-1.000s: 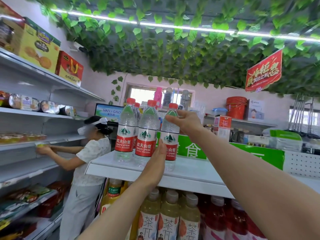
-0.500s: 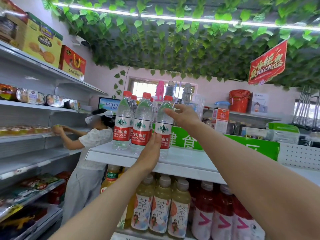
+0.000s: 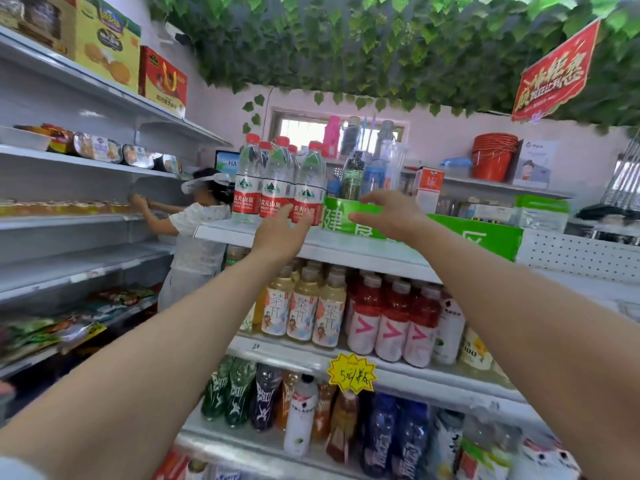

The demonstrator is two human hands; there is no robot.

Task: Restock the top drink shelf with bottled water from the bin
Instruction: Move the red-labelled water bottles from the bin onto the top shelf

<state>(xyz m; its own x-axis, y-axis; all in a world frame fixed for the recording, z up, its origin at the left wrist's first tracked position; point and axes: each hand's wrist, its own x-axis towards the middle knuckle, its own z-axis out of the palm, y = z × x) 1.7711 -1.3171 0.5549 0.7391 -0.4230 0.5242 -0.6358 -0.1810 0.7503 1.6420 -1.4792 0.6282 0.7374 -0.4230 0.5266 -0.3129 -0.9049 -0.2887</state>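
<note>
The water bottles (image 3: pixel 277 188) stand grouped at the left end of the top shelf (image 3: pixel 346 251). Both hands are empty with loose fingers, the left hand (image 3: pixel 280 233) at the shelf's front edge and the right hand (image 3: pixel 388 216) over its middle. Placing looks done. The next move calls for more bottles from the unseen bin.

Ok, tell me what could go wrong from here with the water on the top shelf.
1. The water bottles stand packed together near the front edge of the top shelf; the left hand is at their labels, so a nudge might topple several.
2. The right hand hovers open beside the rightmost bottle and could clip it.
3. A fall might hit the tea bottles below.
</note>
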